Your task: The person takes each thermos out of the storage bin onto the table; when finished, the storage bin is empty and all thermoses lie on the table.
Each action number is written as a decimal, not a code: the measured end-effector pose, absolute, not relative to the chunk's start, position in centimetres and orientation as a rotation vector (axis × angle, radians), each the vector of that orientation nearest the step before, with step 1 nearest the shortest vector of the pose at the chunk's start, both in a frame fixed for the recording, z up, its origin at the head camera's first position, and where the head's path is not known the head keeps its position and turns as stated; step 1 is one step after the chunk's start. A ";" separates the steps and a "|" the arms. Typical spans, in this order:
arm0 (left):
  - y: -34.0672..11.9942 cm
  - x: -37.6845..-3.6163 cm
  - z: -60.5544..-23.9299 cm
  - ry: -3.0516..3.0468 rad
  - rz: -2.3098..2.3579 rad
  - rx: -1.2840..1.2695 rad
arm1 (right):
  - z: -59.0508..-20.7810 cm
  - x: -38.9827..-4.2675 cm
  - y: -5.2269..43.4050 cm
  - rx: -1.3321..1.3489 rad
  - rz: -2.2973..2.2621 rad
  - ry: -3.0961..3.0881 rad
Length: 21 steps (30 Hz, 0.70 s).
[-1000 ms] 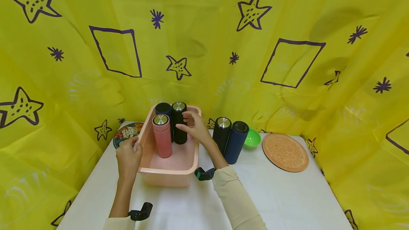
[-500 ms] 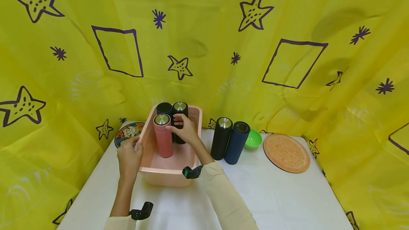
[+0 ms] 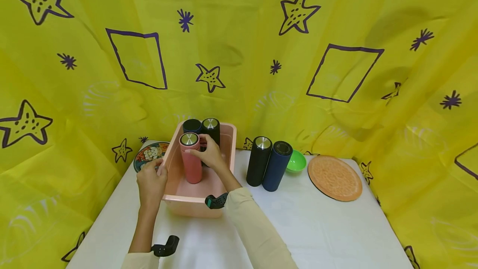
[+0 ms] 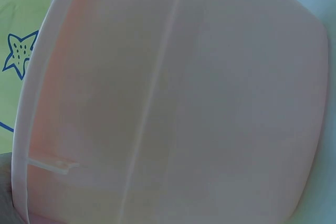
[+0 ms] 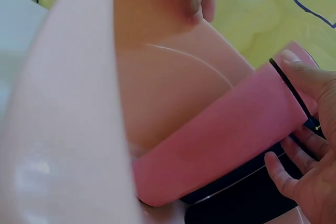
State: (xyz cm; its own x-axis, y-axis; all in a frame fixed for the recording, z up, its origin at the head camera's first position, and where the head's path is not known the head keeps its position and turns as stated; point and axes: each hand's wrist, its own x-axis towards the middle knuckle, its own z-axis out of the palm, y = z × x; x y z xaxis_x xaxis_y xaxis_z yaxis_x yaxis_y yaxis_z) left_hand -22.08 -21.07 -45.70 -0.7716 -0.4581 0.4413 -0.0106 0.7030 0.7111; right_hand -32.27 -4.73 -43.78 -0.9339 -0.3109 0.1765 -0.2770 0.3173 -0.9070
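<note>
A pink tub (image 3: 201, 209) stands on the table, and my left hand (image 3: 152, 184) grips its left rim. Inside it are a pink thermos bottle (image 3: 192, 167) with a silver-topped lid, a dark blue bottle (image 3: 192, 126) and a black bottle (image 3: 211, 127), all upright. My right hand (image 3: 210, 152) reaches over the tub and holds the pink bottle near its lid. In the right wrist view the thumb lies on the pink lid (image 5: 294, 56), with fingers on the other side, some of them spread apart from the bottle. The left wrist view mostly shows the tub's outer wall (image 4: 252, 98).
Right of the tub stand another black bottle (image 3: 258, 163) and a blue bottle (image 3: 276, 167), side by side. Behind them is a green bowl (image 3: 296, 162), then a round orange board (image 3: 335, 178). A patterned plate (image 3: 151, 153) lies left of the tub, before a yellow curtain (image 3: 239, 53).
My right hand has moved left from the black bottle in the tub to the pink one and taken hold of its top. The left hand stays on the rim.
</note>
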 end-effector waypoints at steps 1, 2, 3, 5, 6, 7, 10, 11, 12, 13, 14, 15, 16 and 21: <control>-21.1 -22.1 -45.7 -2.298 -0.951 0.360 | -43.8 -32.3 -4.9 -0.574 -1.715 2.531; -21.1 -22.1 -45.6 -2.299 -0.950 0.363 | -43.8 -32.3 -5.0 -0.583 -1.701 2.539; -21.1 -22.1 -45.6 -2.300 -0.948 0.366 | -43.8 -32.4 -5.1 -0.597 -1.686 2.552; -21.1 -22.1 -45.5 -2.300 -0.950 0.368 | -43.9 -32.4 -5.3 -0.609 -1.651 2.587; -21.1 -22.1 -45.5 -2.301 -0.951 0.366 | -43.9 -32.4 -5.3 -0.610 -1.641 2.601; -21.1 -22.1 -45.5 -2.302 -0.952 0.364 | -43.9 -32.3 -5.4 -0.609 -1.633 2.614; -21.1 -22.1 -45.4 -2.308 -0.961 0.363 | -43.9 -32.2 -5.4 -0.609 -1.627 2.640; -21.1 -22.1 -45.4 -2.310 -0.963 0.366 | -43.9 -32.2 -5.4 -0.609 -1.631 2.638; -21.1 -22.1 -45.4 -2.310 -0.961 0.370 | -43.9 -32.1 -5.4 -0.608 -1.632 2.638; -21.1 -22.1 -45.4 -2.310 -0.960 0.374 | -43.9 -32.1 -5.4 -0.609 -1.631 2.638; -21.1 -22.1 -45.4 -2.310 -0.960 0.377 | -43.9 -32.1 -5.4 -0.614 -1.632 2.637; -21.2 -22.1 -45.4 -2.309 -0.958 0.381 | -44.0 -32.1 -5.4 -0.618 -1.632 2.634; -21.2 -22.1 -45.4 -2.309 -0.956 0.382 | -44.0 -32.1 -5.3 -0.619 -1.630 2.631; -21.1 -21.9 -45.6 -2.321 -0.960 0.380 | -44.3 -32.1 -5.2 -0.627 -1.612 2.610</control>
State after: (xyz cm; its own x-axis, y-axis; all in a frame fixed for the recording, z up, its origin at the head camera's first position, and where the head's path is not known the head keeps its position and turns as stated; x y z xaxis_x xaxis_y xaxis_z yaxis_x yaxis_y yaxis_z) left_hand -21.93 -21.08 -45.63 -0.7839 -0.4631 0.4136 -0.0356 0.6986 0.7147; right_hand -32.08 -5.16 -44.28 -0.9198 -0.3391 0.1975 -0.3285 0.3896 -0.8604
